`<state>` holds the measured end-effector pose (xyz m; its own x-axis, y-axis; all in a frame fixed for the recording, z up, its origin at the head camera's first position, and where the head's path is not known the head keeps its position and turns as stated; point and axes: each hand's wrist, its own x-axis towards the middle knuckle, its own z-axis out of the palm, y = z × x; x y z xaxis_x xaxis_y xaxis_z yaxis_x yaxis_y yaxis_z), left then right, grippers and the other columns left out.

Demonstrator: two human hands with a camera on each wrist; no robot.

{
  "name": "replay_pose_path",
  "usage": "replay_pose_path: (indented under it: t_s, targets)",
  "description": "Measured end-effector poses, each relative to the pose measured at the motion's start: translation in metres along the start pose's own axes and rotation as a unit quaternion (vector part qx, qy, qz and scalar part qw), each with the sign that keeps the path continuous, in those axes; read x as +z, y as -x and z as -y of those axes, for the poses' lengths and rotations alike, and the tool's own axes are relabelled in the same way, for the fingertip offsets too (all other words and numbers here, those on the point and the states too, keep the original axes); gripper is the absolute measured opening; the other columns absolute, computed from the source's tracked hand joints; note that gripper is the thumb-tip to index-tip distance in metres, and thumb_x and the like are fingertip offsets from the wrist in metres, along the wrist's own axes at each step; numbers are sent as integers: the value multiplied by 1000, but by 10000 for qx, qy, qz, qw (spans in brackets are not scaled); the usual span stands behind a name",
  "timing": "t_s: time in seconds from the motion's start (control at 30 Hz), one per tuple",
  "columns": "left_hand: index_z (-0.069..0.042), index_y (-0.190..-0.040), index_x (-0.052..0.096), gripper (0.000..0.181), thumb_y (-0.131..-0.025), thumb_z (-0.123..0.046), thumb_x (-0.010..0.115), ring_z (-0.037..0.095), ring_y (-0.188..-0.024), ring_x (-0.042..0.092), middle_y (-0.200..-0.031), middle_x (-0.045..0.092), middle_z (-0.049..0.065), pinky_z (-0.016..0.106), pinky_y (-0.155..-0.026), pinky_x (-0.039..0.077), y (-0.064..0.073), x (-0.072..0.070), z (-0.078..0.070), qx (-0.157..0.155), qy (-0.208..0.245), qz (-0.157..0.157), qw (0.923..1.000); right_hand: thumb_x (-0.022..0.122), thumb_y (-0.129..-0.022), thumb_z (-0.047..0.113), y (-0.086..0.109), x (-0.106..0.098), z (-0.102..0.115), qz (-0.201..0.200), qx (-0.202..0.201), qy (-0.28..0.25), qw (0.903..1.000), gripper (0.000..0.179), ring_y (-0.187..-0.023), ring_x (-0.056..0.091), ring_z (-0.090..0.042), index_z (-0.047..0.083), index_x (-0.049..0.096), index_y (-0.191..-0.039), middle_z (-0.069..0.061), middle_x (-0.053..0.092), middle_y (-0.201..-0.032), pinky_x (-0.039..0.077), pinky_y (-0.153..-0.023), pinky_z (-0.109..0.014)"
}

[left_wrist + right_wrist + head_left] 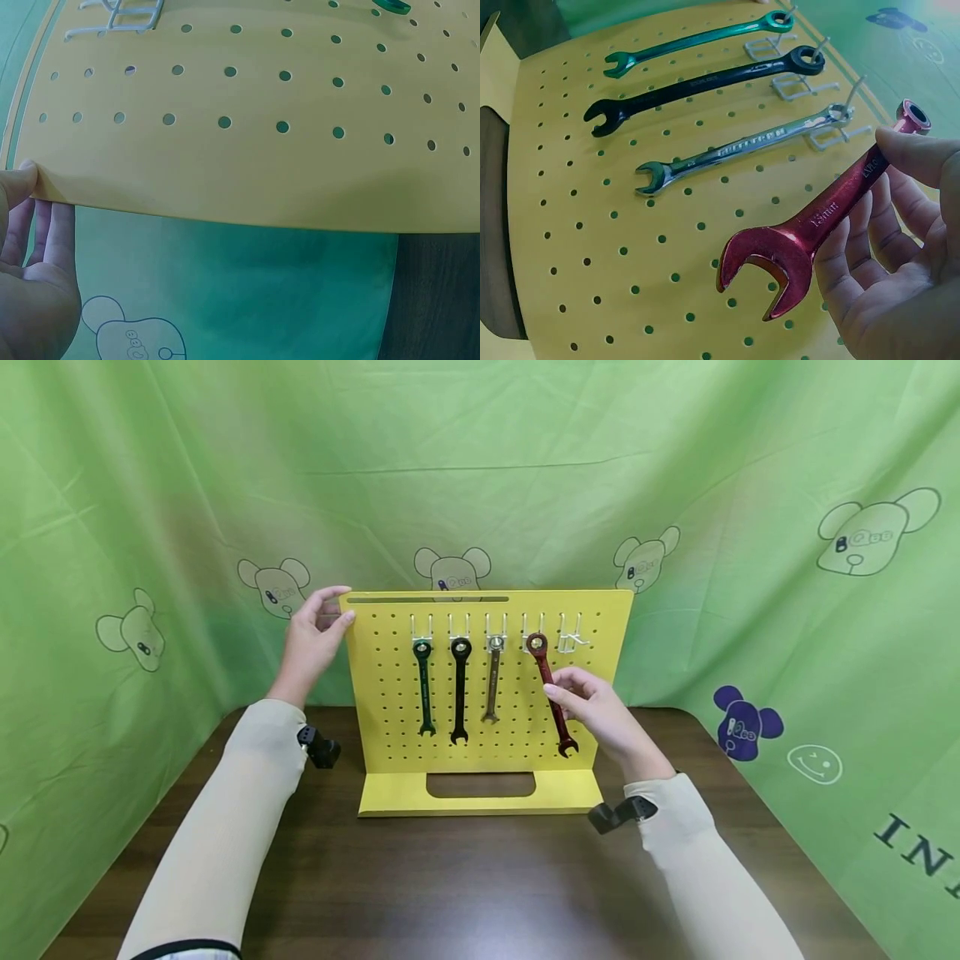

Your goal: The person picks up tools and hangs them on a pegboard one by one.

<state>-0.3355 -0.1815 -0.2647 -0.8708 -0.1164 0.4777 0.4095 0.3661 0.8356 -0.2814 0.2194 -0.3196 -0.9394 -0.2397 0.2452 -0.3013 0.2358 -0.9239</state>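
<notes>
My right hand (592, 706) pinches a red combination wrench (552, 693) by its shank, thumb in front and fingers behind. The wrench tilts, its ring end overlapping the fourth hook from the left in the head view and its open jaw pointing down. In the right wrist view, "13mm" seems stamped on the red wrench (825, 214). My left hand (311, 639) grips the upper left edge of the yellow pegboard (480, 765), with the thumb on its front. Green (425, 693), black (460, 693) and silver (492, 689) wrenches hang from hooks left of the red one.
A bare white hook (572, 639) sits at the right end of the row. The pegboard's base (393, 793), with an oblong cutout, stands on a dark wooden table (465, 877). Green curtains (480, 468) with printed bear heads close off the back and sides.
</notes>
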Motion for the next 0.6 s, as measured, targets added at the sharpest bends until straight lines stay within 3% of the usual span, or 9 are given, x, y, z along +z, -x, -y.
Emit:
replay_pose_path:
  t_s: [0.17,0.6]
  targets:
    - [-17,-138,58,38,-100,-14,64,19,-99,59,-118,62,13,32,-88,52,0,-1,0,-16,21,4,10000,63,-101,27,-4,2,-6,-77,90,-73,9999,21,-88,50,-14,9,59,-111,0,56,-98,47,-74,-26]
    - [-15,-138,58,39,-100,-13,63,19,-98,59,-117,62,14,31,-87,52,0,0,0,14,47,15,10000,62,-101,28,-12,4,-19,-121,361,-43,9993,27,-96,51,-17,5,57,-115,-4,57,-105,49,-81,-28]
